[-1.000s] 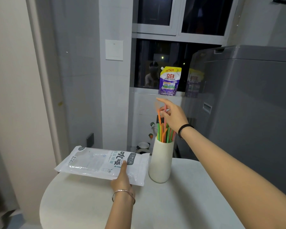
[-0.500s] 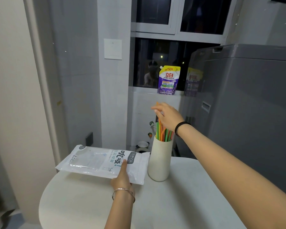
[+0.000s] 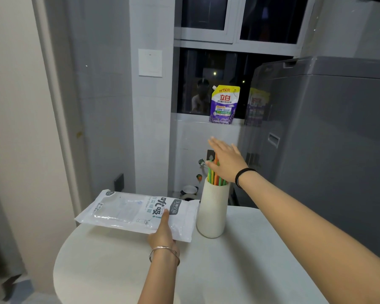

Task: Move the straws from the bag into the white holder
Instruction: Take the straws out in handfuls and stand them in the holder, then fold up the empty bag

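Observation:
A white ribbed holder (image 3: 213,211) stands upright on the round white table (image 3: 228,270). Several green and orange straws (image 3: 215,176) stick out of its top. My right hand (image 3: 225,160) hovers flat over the straw tops, fingers spread, palm down against them, gripping nothing. To the left of the holder lies the flat white straw bag (image 3: 136,212), partly past the table's far edge. My left hand (image 3: 164,232) grips the bag's near right part, thumb on top. The bag looks flat; I cannot tell whether straws are inside.
A grey washing machine (image 3: 329,139) stands close on the right behind the table. A purple and yellow detergent pouch (image 3: 224,105) sits on the window sill. A tiled wall column with a white switch plate (image 3: 150,62) rises behind the bag.
My right hand let go of the straws it pinched, opened flat and lowered onto the straw tops; the straws now sit deeper in the holder. The left hand and bag stayed put.

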`<act>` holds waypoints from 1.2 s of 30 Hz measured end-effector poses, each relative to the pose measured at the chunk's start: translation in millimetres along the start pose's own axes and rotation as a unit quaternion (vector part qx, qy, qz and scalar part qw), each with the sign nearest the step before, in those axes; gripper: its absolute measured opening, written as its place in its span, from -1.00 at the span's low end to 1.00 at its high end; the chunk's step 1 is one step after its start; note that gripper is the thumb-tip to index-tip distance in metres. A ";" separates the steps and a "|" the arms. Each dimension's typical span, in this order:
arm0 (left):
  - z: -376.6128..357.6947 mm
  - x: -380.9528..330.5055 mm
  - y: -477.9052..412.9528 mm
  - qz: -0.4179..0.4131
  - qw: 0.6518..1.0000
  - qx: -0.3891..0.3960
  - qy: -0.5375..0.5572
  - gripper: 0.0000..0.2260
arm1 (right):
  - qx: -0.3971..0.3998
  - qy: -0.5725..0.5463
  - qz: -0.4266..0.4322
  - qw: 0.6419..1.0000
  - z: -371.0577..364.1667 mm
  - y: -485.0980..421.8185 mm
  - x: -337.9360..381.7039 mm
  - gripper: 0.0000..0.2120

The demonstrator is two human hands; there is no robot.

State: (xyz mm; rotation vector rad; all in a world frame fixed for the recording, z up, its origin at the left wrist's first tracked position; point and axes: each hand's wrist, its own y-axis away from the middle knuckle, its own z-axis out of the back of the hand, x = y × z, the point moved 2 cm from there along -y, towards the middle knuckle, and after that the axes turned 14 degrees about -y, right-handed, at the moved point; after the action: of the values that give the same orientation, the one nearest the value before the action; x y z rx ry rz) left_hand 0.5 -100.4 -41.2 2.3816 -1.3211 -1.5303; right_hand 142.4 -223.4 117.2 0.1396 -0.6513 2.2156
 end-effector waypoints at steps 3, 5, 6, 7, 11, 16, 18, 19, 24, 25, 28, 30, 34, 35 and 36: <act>0.4 -0.3 0.0 0.003 1.000 0.003 -0.003 -0.67 | 0.065 0.010 -0.041 0.997 -11.8 9.5 -4.9 -0.38; 0.7 -1.1 0.2 0.006 1.000 0.002 -0.005 -0.71 | 0.074 0.027 -0.038 0.996 -17.2 13.7 -7.9 -0.39; 1.1 -1.4 0.3 0.007 1.000 0.001 -0.005 -0.71 | 0.061 0.025 -0.036 0.997 -17.4 13.9 -8.7 -0.38; 1.4 -1.8 0.5 0.009 1.000 0.001 -0.005 -0.72 | 0.040 0.017 -0.037 0.998 -16.2 13.2 -8.6 -0.37; 1.6 -2.9 1.2 0.012 1.000 0.006 -0.007 -0.72 | -0.042 -0.037 -0.076 0.996 -13.7 11.3 -9.0 -0.33; 2.5 -1.6 0.9 0.015 1.000 0.008 -0.014 -0.74 | 0.031 0.015 -0.081 0.996 -22.8 11.3 -8.2 -0.36; 3.0 -1.8 1.2 0.015 1.000 0.006 -0.018 -0.73 | 0.034 0.020 -0.076 0.996 -21.9 8.5 -6.3 -0.38; 3.1 -1.9 1.4 0.015 1.000 0.007 -0.019 -0.73 | 0.026 0.017 -0.074 0.997 -21.4 7.2 -5.9 -0.39; 2.1 -6.5 5.1 0.016 0.999 0.014 -0.025 -0.72 | -0.003 0.022 -0.083 0.996 -21.7 12.1 -9.0 -0.48; 2.0 -7.6 6.8 0.014 0.999 0.020 -0.030 -0.71 | -0.002 0.029 -0.080 0.996 -21.5 13.8 -8.6 -0.50; 2.8 -11.4 10.3 0.005 0.997 0.042 -0.060 -0.68 | -0.070 -0.037 -0.055 0.995 -16.4 23.3 1.6 -0.54; 3.3 -15.0 13.0 -0.006 0.995 0.060 -0.080 -0.69 | -0.171 -0.144 -0.018 0.975 -11.1 40.9 18.0 -0.60; 5.9 -24.0 21.4 -0.019 0.990 0.086 -0.113 -0.70 | -0.237 -0.408 -0.045 0.881 -25.7 95.6 53.1 -0.70; 7.2 -25.3 24.1 -0.023 0.989 0.085 -0.116 -0.70 | -0.223 -0.469 -0.092 0.849 -35.7 109.8 59.7 -0.68; 8.8 -27.0 27.3 -0.028 0.989 0.080 -0.119 -0.70 | -0.201 -0.524 -0.150 0.814 -46.5 123.8 65.0 -0.65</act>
State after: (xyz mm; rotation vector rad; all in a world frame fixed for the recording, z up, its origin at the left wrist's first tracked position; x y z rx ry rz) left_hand -27.9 -96.8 -14.1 2.4076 -1.4848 -1.8410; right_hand 13.1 -223.6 46.5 1.2062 -1.5361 1.4942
